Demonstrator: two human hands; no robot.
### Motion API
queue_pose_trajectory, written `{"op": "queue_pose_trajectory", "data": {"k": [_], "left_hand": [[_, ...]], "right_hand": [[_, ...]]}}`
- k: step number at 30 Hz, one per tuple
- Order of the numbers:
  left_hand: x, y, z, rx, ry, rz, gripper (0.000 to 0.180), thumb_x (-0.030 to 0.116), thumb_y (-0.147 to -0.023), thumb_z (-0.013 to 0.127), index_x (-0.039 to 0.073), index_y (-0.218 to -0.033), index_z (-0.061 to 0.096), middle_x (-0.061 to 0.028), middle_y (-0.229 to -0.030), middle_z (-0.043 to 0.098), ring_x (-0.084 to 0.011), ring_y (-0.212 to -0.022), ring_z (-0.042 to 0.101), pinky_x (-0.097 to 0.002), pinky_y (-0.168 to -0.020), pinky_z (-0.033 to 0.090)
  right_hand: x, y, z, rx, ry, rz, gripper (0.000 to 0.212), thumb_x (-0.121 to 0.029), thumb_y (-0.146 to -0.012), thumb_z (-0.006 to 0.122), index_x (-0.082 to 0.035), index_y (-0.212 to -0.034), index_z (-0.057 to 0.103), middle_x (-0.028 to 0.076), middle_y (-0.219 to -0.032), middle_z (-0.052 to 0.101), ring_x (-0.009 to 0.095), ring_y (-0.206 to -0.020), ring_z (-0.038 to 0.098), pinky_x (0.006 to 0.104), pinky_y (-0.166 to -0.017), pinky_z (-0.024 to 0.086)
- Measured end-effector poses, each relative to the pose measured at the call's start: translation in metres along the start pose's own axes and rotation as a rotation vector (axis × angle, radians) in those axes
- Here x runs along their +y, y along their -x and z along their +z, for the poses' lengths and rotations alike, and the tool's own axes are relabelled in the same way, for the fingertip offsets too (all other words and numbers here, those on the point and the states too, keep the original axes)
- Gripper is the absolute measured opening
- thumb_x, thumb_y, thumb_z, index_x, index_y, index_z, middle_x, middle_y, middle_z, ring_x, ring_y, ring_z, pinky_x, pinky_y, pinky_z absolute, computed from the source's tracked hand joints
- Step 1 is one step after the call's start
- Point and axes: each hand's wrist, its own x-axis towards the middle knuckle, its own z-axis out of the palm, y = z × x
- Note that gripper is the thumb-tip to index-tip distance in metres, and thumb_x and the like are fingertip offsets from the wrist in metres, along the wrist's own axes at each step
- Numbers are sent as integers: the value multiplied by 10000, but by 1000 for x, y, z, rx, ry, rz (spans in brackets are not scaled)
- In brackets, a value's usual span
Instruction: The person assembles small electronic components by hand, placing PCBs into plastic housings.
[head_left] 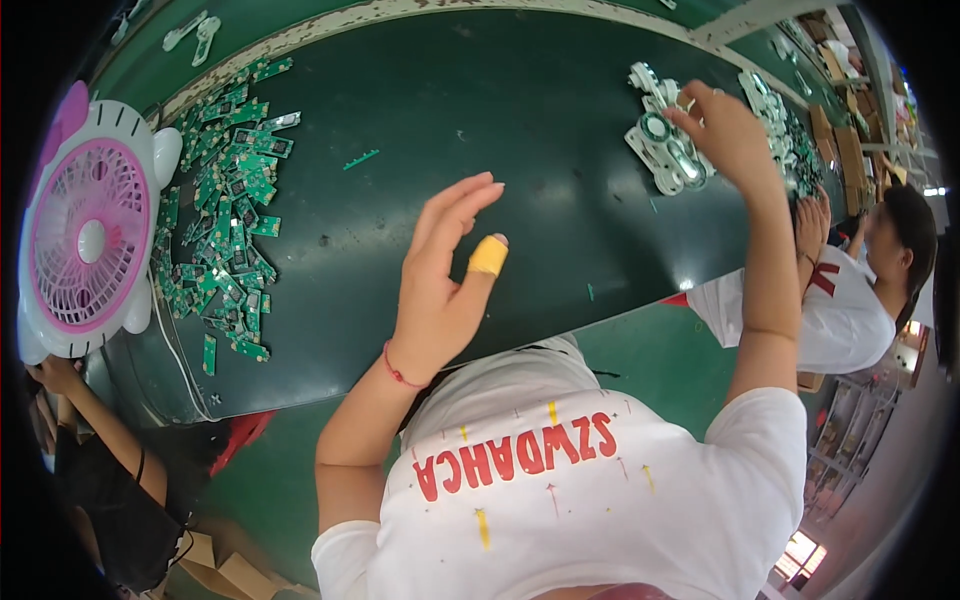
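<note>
My left hand (440,275) hovers above the green tabletop (540,110) with its fingers stretched out and nothing in them. Yellow tape (488,256) wraps its thumb, and a red string bracelet (400,370) circles the wrist. Farther right, my right hand (728,130) reaches over a small pile of white plastic devices (665,145) with round ends. Its thumb and fingertips are apart, with no held thing visible between them. Whether they touch the pile, I cannot tell.
Many green circuit boards (235,205) lie heaped at the left, beside a pink-and-white fan (95,235) and its cable. One thin green strip (361,159) lies apart. More white devices (763,105) and small boards (803,160) are at right. Co-workers sit right (850,300) and left (115,500).
</note>
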Motion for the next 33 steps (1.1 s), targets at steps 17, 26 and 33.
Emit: {"op": "queue_pose_trajectory", "data": {"k": [17,26,33], "left_hand": [[9,19,5,101,-161,106,482,63,-843,567,72,-1302,420,-137,-1178,529,-242,-1083,530,-324,-851,453],[-1,30,2,73,362,-155,492,15,-858,561,23,-1323,400,-109,-1167,511,-166,-897,609,-255,-767,488],[-4,41,8,307,-603,261,605,25,-766,633,65,-1329,416,-142,-1147,485,-276,-888,591,-325,-673,510]], "right_hand": [[-87,32,25,323,-732,-737,111,-38,-800,613,-2,-904,603,94,-868,564,242,-811,564,298,-702,455],[-164,72,34,227,-1573,-110,376,-30,-800,655,-6,-1133,480,55,-945,574,123,-870,538,242,-807,428],[-208,89,45,50,-2201,36,330,-20,-826,610,-23,-1126,471,65,-1051,581,126,-946,567,256,-789,461]]}}
